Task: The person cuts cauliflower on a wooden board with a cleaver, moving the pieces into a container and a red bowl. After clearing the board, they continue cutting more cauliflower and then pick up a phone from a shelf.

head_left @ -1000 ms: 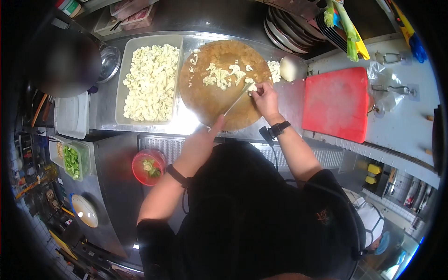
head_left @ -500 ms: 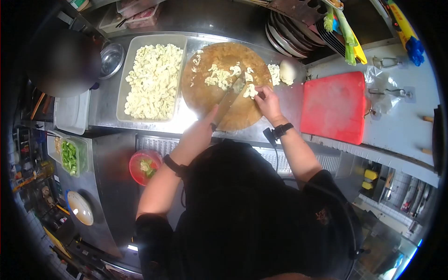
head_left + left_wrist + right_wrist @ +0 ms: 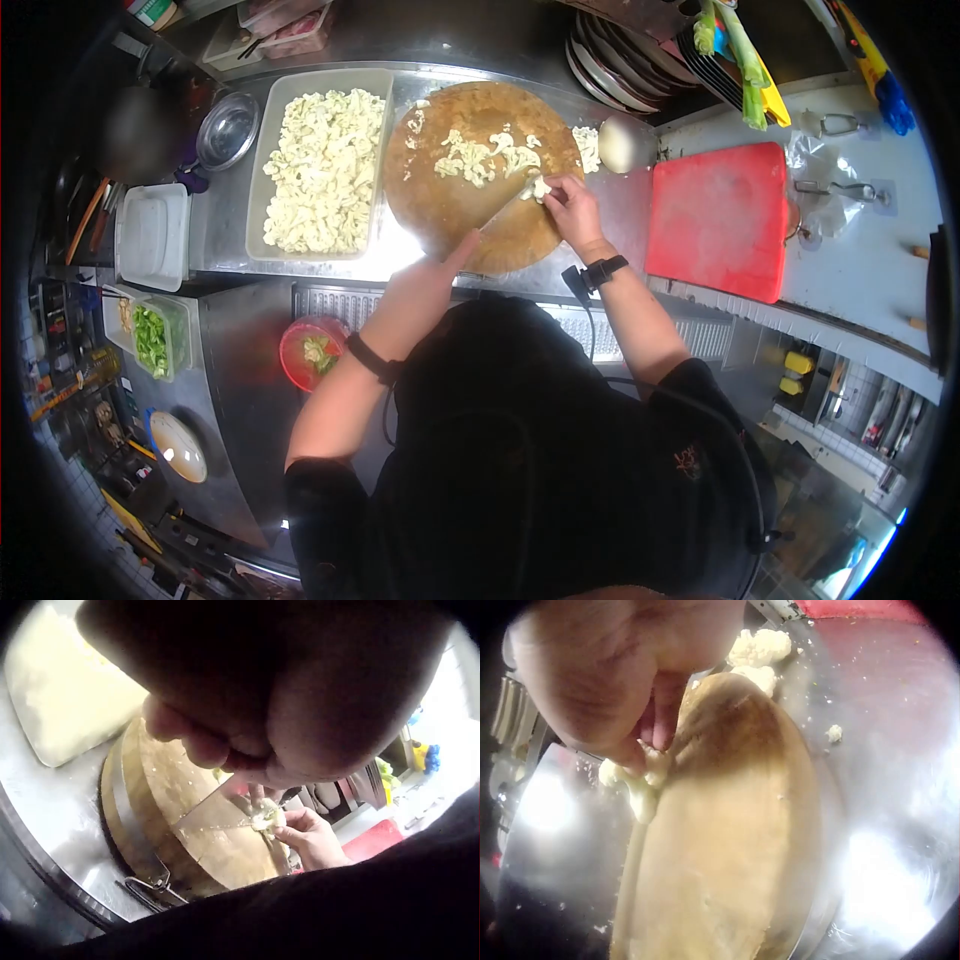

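Where your knife (image 3: 503, 212) meets the floret (image 3: 641, 799): right of centre on the chopping block (image 3: 440, 225) in the head view, blade seen nearly edge-on, its far end at the floret; whether it is through the stem cannot be told.
Left hand (image 3: 415, 295): yours, fingers curled round the knife, just below the block and left of centre in the head view.
Right hand (image 3: 575, 217): yours, thumb and fingertips pinching the floret near the block's right edge; stem points downward in the right wrist view.
Cut pieces (image 3: 470, 160): loose cluster on the block's upper half, beyond your blade.
Blade, just changed: against the frame half a second ago, it turns from broad side showing to nearly edge-on, and comes from beside the floret back to it; the piece near its tip then now lies up against the cluster.
Cutting, as judged: you seem to have one piece parted off and the blade back for another cut on the held floret; your fingertips sit near the edge, so care looks due.
Tray (image 3: 330, 80): upper left of the frame, left of your block, heaped with cauliflower (image 3: 320, 175).
White clump (image 3: 586, 150): on the steel counter, just beside the block's right edge.
Red board (image 3: 720, 225): right side of the frame, well apart from your blade.
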Motion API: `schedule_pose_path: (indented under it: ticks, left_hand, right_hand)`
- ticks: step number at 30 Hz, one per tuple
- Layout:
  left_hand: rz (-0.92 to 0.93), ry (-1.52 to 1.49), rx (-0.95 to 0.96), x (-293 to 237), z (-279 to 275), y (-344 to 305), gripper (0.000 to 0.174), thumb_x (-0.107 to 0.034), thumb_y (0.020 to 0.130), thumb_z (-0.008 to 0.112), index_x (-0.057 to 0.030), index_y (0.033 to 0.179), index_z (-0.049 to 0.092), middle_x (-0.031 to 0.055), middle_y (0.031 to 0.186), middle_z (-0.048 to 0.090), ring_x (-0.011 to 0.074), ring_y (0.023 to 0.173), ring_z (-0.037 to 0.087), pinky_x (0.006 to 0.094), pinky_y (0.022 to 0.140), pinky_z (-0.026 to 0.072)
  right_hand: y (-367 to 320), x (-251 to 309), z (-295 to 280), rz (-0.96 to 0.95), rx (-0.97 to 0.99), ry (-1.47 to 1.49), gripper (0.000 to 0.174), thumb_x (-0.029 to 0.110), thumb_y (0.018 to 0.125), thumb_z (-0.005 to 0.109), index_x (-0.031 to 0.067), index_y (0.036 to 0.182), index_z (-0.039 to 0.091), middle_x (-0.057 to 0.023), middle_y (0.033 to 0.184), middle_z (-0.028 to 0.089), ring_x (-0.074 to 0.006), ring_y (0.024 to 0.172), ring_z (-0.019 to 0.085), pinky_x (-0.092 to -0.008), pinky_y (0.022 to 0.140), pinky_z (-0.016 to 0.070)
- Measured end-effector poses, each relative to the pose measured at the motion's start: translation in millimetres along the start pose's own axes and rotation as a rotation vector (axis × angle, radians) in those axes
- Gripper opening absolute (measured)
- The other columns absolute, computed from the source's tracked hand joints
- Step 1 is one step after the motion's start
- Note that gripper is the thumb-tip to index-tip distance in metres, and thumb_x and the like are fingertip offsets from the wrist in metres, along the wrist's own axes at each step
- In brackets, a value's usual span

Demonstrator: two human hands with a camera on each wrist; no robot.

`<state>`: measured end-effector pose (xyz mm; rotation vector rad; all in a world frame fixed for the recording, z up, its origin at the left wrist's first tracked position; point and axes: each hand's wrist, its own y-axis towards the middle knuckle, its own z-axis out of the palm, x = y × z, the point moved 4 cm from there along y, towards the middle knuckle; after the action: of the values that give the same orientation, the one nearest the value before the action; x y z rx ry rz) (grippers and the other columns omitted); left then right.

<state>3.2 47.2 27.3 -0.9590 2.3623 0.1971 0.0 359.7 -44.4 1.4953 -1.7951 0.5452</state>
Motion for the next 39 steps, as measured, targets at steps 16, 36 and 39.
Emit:
schedule_pose_path:
  ticks: [16, 36, 39]
  left_hand:
    - [-0.079, -0.088, -0.07, 9, -17, -12, 0.071, -0.002, 0.095, 0.061, -0.0228, 0.16, 0.043, 0.0225, 0.08, 0.067, 0.0423, 0.076, 0.068, 0.052, 0.07, 0.0532]
    - [-0.137, -0.183, -0.018, 3, -6, -15, 0.065, -0.002, 0.094, 0.058, -0.0192, 0.156, 0.049, 0.0247, 0.088, 0.07, 0.0445, 0.082, 0.069, 0.0539, 0.073, 0.0542]
    - [-0.105, -0.158, -0.04, 0, -12, -19, 0.065, -0.002, 0.093, 0.059, -0.019, 0.155, 0.05, 0.0235, 0.087, 0.07, 0.0442, 0.081, 0.069, 0.0529, 0.073, 0.0545]
  right_hand:
    - [-30, 5, -2, -0.105, -0.083, -0.12, 0.025, 0.006, 0.086, 0.079, 0.0025, 0.105, 0.064, -0.0161, 0.114, 0.067, -0.0333, 0.104, 0.068, -0.039, 0.085, 0.0578]
    - [-31, -1, 1, -0.132, -0.157, -0.106, 0.02, 0.003, 0.084, 0.079, 0.0033, 0.099, 0.066, -0.0152, 0.101, 0.069, -0.0336, 0.088, 0.068, -0.0399, 0.077, 0.057]
    - [-28, 5, 0, -0.085, -0.141, -0.075, 0.017, 0.003, 0.084, 0.079, 0.003, 0.096, 0.066, -0.015, 0.101, 0.069, -0.0344, 0.09, 0.068, -0.0405, 0.078, 0.0568]
